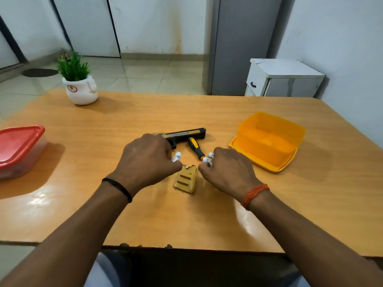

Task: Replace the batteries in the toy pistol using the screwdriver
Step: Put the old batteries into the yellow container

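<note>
Mid-worktop [83, 129]: pistol [186, 135], screwdriver [195, 148] just beside it, gold cover [185, 179] nearer you. Your left hand [145, 160] curls its grip on one battery [176, 157]; your right hand [226, 168] pinches two batteries [207, 160].

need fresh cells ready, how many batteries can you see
3: one battery in the left hand, two in the right hand. More may be hidden.

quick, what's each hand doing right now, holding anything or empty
Left hand: fingers curled, pinching one white battery.
Right hand: fingers curled, holding two white batteries.
</note>
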